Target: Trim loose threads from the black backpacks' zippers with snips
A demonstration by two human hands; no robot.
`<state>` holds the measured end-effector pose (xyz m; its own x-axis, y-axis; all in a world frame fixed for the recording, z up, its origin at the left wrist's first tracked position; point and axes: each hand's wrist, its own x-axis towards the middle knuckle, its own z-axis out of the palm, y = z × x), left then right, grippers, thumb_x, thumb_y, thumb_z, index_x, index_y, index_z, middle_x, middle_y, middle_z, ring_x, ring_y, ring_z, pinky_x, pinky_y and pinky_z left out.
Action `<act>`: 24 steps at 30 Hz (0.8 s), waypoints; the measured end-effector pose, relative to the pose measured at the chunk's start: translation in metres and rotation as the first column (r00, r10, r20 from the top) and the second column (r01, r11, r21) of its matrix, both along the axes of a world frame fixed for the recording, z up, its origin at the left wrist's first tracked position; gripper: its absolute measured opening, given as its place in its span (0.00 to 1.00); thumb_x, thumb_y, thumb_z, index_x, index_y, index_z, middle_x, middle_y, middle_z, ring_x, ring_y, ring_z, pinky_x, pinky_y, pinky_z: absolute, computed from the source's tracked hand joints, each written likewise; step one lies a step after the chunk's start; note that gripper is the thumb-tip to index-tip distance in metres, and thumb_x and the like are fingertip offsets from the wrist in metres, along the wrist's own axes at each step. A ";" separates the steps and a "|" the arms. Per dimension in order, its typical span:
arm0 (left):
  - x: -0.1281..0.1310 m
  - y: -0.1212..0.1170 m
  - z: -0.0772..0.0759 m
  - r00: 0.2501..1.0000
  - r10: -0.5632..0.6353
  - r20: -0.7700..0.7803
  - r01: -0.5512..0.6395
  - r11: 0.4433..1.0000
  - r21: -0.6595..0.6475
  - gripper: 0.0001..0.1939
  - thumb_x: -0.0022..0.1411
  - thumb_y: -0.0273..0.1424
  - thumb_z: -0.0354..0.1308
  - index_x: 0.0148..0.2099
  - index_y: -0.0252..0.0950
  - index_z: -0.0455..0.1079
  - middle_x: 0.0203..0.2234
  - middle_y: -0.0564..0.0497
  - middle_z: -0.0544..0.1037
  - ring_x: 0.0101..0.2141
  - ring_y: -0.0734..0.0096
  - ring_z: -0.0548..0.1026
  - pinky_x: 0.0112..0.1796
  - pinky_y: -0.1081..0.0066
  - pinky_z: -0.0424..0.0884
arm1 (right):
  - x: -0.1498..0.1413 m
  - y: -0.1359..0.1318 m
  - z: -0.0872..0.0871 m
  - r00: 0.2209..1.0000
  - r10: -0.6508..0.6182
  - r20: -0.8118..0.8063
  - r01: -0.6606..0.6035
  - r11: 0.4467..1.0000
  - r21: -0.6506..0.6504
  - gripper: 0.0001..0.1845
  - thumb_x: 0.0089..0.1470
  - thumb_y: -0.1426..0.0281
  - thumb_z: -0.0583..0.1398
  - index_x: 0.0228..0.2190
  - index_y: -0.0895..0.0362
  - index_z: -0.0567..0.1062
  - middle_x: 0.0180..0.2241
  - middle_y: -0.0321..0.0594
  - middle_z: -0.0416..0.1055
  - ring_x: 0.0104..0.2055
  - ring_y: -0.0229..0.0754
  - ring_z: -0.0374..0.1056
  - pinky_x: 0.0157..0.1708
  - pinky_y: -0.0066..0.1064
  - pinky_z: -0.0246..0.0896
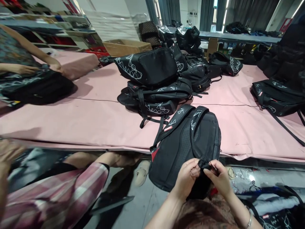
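Head view looks down on a black backpack (pixel 183 149) that hangs over the near edge of a pink-covered table (pixel 83 121), its back panel and shoulder straps facing up. Both hands meet at the lower end of the right-side shoulder strap (pixel 202 133). The left hand (pixel 187 176) has its fingers curled and pinched shut on the bunched strap end, while the right hand (pixel 220 178), just beside it, is clamped on the same end from the other side, thumb on top. It looks like a fiddly stage of working the strap end or its buckle; the part itself is hidden between the fingers. Any further move there would need a fine two-handed pinch with the bag held steady. Both wrists angle inward, forearms rising from below. Beyond the hands lies a pile of backpacks (pixel 154 82). Far left of them, another person's plaid sleeve (pixel 59 194) reaches under the table edge.
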<state>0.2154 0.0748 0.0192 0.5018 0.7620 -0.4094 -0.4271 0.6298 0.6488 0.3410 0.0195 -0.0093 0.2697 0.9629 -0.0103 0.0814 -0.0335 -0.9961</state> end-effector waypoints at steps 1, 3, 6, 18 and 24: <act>0.001 -0.001 -0.001 1.000 0.010 -0.010 -0.010 1.000 0.001 0.17 0.49 0.39 0.60 0.22 0.35 0.57 0.15 0.61 0.51 0.18 0.83 0.45 0.19 0.78 0.45 | -0.001 0.000 0.000 1.000 -0.002 -0.011 0.002 1.000 -0.004 0.11 0.46 0.64 0.62 0.24 0.56 0.66 0.20 0.30 0.56 0.22 0.33 0.51 0.21 0.25 0.48; 0.002 -0.003 -0.002 0.999 0.016 -0.046 -0.015 1.000 0.014 0.18 0.51 0.41 0.58 0.22 0.35 0.56 0.14 0.62 0.51 0.17 0.82 0.46 0.19 0.78 0.46 | -0.002 0.001 0.001 1.000 -0.012 -0.019 0.012 1.000 -0.008 0.11 0.45 0.64 0.63 0.24 0.57 0.67 0.21 0.31 0.59 0.22 0.34 0.53 0.21 0.25 0.50; 0.005 -0.005 -0.003 0.988 -0.001 -0.154 0.013 0.997 0.077 0.17 0.49 0.38 0.62 0.24 0.34 0.58 0.15 0.61 0.55 0.19 0.82 0.51 0.20 0.78 0.48 | -0.002 0.002 0.003 0.999 -0.035 0.000 0.035 0.999 -0.012 0.12 0.43 0.62 0.63 0.24 0.57 0.67 0.20 0.31 0.59 0.21 0.34 0.53 0.20 0.25 0.51; 0.010 -0.013 -0.012 0.787 0.210 -0.580 0.059 0.910 0.410 0.11 0.49 0.38 0.60 0.30 0.35 0.67 0.16 0.59 0.62 0.19 0.78 0.61 0.23 0.76 0.60 | 0.006 0.003 0.010 0.987 -0.038 0.157 0.041 0.999 -0.013 0.13 0.52 0.61 0.55 0.22 0.56 0.65 0.20 0.32 0.57 0.23 0.35 0.53 0.23 0.27 0.49; 0.010 -0.014 -0.014 0.754 0.256 -0.604 0.009 0.916 0.400 0.11 0.49 0.37 0.60 0.30 0.34 0.70 0.17 0.57 0.63 0.20 0.79 0.59 0.22 0.76 0.57 | 0.004 0.001 0.003 0.981 -0.046 0.186 0.043 0.999 0.023 0.14 0.53 0.62 0.55 0.21 0.57 0.66 0.20 0.31 0.57 0.23 0.35 0.54 0.23 0.27 0.50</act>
